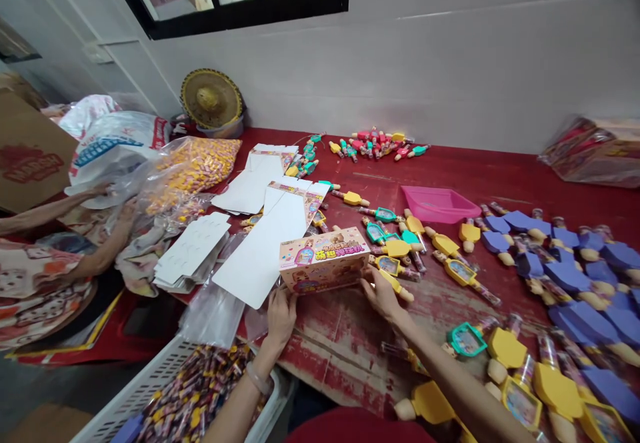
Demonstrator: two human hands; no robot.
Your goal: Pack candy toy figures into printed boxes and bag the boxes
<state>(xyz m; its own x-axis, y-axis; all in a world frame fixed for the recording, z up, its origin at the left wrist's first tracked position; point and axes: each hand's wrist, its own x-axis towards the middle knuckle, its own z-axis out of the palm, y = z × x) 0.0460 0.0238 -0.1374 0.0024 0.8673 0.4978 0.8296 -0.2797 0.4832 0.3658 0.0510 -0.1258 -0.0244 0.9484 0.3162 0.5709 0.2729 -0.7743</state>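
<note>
While the person's left hand [281, 318] and right hand [383, 296] hold a printed card box [324, 260] between them at twelve o'clock, just above a scuffed, red-stained cardboard sheet [340, 343], look at that grip: the left fingers sit against the box's near lower edge, the right hand's fingers are spread at its far end, and the thumbs can't be made out from here! This box looks light and fairly stiff, a thin glossy board in pink and yellow cartoon print, so its two ends seem the place to take hold, though those corners look easy to crush. Flat white die-cut card blanks [260, 250] lie at eleven o'clock, smooth and creased along their folds, with a stack of them [193, 251] at ten. Out at three o'clock, rows of purple-topped toy tubes [570, 276] crowd a red-painted table [500, 183], and a pink plastic tray [439, 204] sits at one. At seven, a white plastic crate [150, 376] brims with wrapped sweets [197, 390], while at nine a co-worker's hands [113, 200] reach into a clear bag of yellow sweets [200, 166].
</note>
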